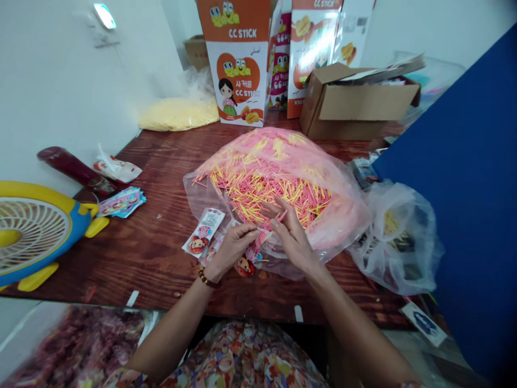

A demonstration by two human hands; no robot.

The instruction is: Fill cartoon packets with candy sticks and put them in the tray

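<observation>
A large clear plastic bag (351, 215) lies open in front of me, heaped with thin pink and yellow sticks (258, 188). At its near edge my left hand (234, 245), with a beaded bracelet on the wrist, pinches the top of a small printed packet (253, 254). Pink sticks show at the mouth of this packet. My right hand (294, 240) is just beside it, its fingers curled around a few pink sticks over the heap. More printed packets (203, 233) lie by my left hand, one partly under the bag's edge.
On the left are a yellow-and-blue fan (40, 231), a stack of packets (122, 202) and a dark red cylinder (75, 167). Printed cartons (238, 70) and an open cardboard box (359, 102) stand behind. A smaller plastic bag (404, 258) sits right, near a blue panel (476, 188).
</observation>
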